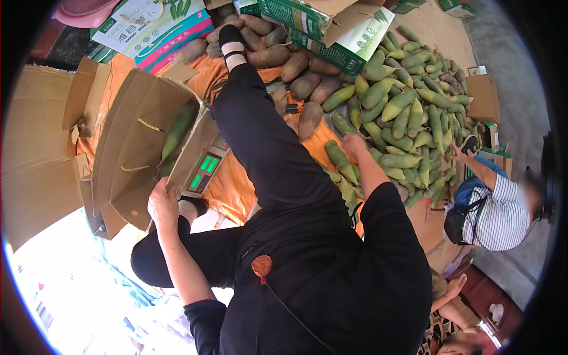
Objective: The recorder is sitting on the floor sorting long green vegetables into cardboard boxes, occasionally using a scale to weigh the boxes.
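My left hand (163, 205) grips the near rim of an open cardboard box (118, 160), its fingers curled over the edge. Inside the box lies a long green radish (177, 133) beside two yellow rope handles. A scale with a lit green display (204, 171) stands against the box. Over at the right, my right hand (355, 145) reaches into the edge of a large pile of green radishes (408, 112). Its fingers look curled, with a green radish (340, 158) right beside them; what they hold, if anything, is hidden.
Reddish-brown roots (302, 83) lie beyond my outstretched leg on an orange sheet (231, 189). Printed cartons (349, 47) stand at the back, and a large cardboard box (35, 142) at the far left. A person in a striped shirt (497, 213) sits at the right; another person's arm shows below.
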The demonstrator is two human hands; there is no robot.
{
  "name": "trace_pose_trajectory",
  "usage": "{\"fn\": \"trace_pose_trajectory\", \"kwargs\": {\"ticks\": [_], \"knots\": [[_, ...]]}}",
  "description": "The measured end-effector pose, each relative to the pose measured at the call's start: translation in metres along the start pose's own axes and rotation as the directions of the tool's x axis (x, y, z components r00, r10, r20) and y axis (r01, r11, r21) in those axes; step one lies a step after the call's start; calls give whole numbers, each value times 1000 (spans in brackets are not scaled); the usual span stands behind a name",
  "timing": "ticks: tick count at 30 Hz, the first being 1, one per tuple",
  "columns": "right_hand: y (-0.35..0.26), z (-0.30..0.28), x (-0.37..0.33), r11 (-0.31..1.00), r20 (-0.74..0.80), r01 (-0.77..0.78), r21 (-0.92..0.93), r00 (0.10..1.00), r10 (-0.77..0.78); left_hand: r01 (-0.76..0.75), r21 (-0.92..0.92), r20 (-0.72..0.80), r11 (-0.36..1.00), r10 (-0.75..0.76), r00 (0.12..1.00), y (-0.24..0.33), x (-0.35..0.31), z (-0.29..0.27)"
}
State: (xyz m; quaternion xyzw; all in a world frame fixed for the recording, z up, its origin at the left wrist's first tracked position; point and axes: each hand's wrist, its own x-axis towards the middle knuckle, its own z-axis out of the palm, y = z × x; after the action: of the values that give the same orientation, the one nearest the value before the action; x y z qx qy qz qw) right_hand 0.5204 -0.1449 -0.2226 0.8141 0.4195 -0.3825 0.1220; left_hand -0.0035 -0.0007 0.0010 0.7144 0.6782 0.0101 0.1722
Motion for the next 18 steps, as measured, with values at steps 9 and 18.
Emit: {"fn": "trace_pose_trajectory", "kwargs": {"ticks": [9, 18], "knots": [[23, 54, -16, 955, 45, -242, 169, 970, 237, 60, -35, 6, 998, -60, 998, 2, 1, 2], [-53, 26, -32, 987, 25, -145, -69, 989, 147, 72, -3, -34, 997, -72, 997, 11, 1, 1]]}}
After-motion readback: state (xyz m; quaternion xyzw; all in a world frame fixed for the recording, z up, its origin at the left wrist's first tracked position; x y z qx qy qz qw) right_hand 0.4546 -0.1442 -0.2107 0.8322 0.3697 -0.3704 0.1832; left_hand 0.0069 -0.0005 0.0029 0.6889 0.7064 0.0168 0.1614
